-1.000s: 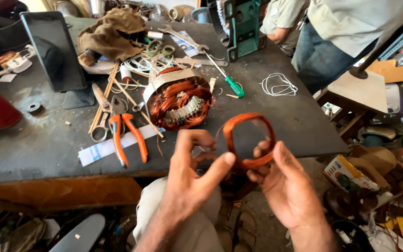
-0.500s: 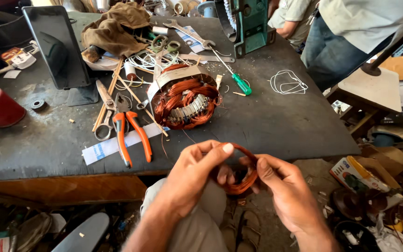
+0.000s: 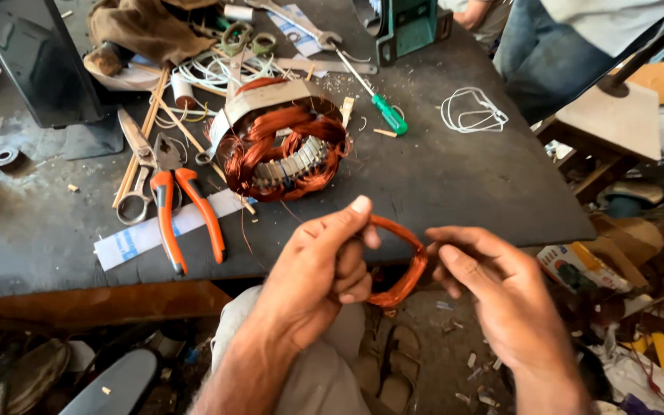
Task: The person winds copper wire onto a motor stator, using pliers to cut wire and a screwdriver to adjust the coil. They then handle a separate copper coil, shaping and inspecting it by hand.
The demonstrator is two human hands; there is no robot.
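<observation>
My left hand (image 3: 318, 265) and my right hand (image 3: 501, 296) both hold a loop of copper winding wire (image 3: 401, 261) just off the near edge of the dark workbench (image 3: 439, 184). The left thumb lies over the top of the loop, and the fingers curl round its left side. Fingertips of the right hand pinch the loop's right side. A motor stator (image 3: 282, 142) with copper coils in its slots sits on the bench just beyond my hands, tilted toward me.
Orange-handled pliers (image 3: 182, 211), scissors (image 3: 136, 165), a green-handled screwdriver (image 3: 374, 96), a white wire bundle (image 3: 474, 111), wooden sticks and a brown rag (image 3: 144, 31) lie on the bench. Another person in jeans (image 3: 555, 50) stands at the far right. Clutter covers the floor.
The copper loop has dropped from an upright ring in front of me to a flatter, squeezed shape between both hands. The view has moved closer to the bench.
</observation>
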